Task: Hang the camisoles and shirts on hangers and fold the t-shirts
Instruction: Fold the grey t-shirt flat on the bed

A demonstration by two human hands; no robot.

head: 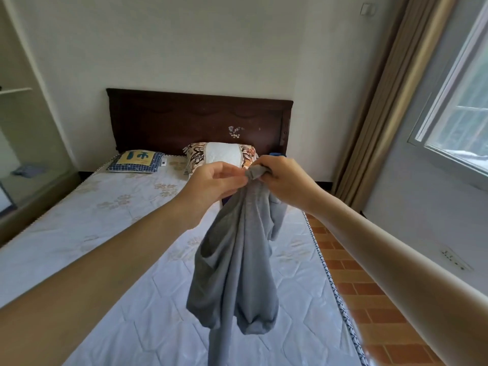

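We hold both arms outstretched; left hand (211, 180) and right hand (285, 178) pinch the grey garment (237, 260), fingers clamped on its bunched top.

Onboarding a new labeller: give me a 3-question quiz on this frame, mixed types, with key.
1. True or false: the grey knit garment lies flat on the white quilted mattress.
2. Multiple choice: where do the hands hold the garment? A) at its lower hem B) at its bunched top C) by one sleeve only
3. Short answer: which pillow lies nearer the brown curtain?

Key
1. False: it hangs in the air above the mattress.
2. B: the left hand pinches it and the right hand grips it, close together at the top.
3. The floral pillow with a white centre; the blue checked pillow with a yellow patch lies farther away.
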